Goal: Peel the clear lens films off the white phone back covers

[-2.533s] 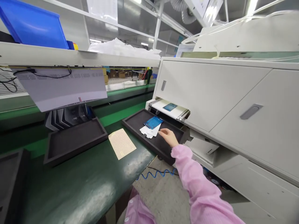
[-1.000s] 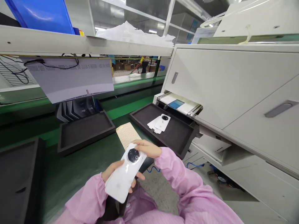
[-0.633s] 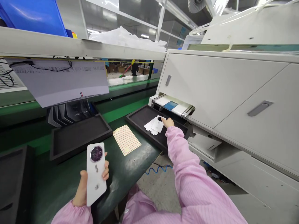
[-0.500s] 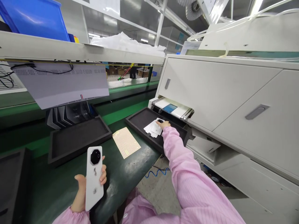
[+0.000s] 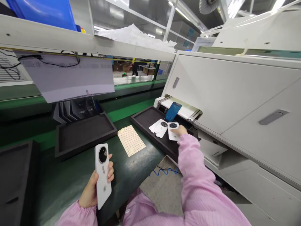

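Observation:
My left hand [image 5: 90, 190] is wrapped round a white smartphone [image 5: 102, 179], held tilted with its back and round dark camera ring towards me. Over the black foam-lined tray [image 5: 144, 117] at the machine, my right hand [image 5: 181, 130] pinches another white phone [image 5: 173, 134] by its right side, camera ring upward. Directly left of that one, several white phone-shaped pieces [image 5: 161, 130] lie overlapped in the tray. A blue-faced phone-shaped piece [image 5: 173, 111] leans from the end of the white conveyor belt [image 5: 187, 110] down to the tray.
A sheet of small dots [image 5: 131, 141] lies on the dark green table [image 5: 131, 169]. Further black trays [image 5: 86, 133] stand left, with dark upright dividers [image 5: 75, 110] behind one. The white machine cabinet [image 5: 225, 91] borders the right side. A shelf [image 5: 70, 42] runs overhead, with a blue bin [image 5: 47, 12].
My right hand has moved a white phone rightward off the overlapped pieces. The blue-faced piece has slid from the belt towards the tray. My left thumb has closed onto its phone.

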A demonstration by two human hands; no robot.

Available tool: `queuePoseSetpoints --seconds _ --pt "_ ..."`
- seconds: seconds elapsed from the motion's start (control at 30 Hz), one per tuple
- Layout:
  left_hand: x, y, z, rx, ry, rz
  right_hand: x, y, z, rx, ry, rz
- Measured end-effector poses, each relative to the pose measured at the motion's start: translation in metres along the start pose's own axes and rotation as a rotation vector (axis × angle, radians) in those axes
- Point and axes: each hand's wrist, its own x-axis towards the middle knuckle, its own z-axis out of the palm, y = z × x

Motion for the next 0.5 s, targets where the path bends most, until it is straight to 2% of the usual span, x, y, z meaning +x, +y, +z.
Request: queuePoseSetpoints --seconds 0.13,0.23,0.3,0.33,0.43,0.5 --pt "-0.005 -0.003 0.006 -0.051 -0.004 -0.020 -0.034 0.016 -0.019 -0.091 -0.161 0.052" --pt "-0.006 -0.007 0.003 -0.050 0.030 -0.045 -0.066 0.011 -0.020 -0.071 -0.190 0.005" --pt "-0.007 -0.009 0.000 -0.015 0.047 -0.049 -0.098 -0.007 -0.006 0.131 -0.119 -0.116" --pt "-0.008 -0.010 -0.001 0.003 0.048 -0.044 -0.117 -0.019 0.006 0.288 -0.132 -0.209" --pt "-0.008 -0.016 -0.001 0.035 0.045 -0.024 -0.184 -0.063 0.050 0.812 -0.403 -0.542" --pt "-0.008 -0.021 0.000 0.064 0.095 -0.030 -0.228 -0.089 0.077 0.955 -0.616 -0.660"
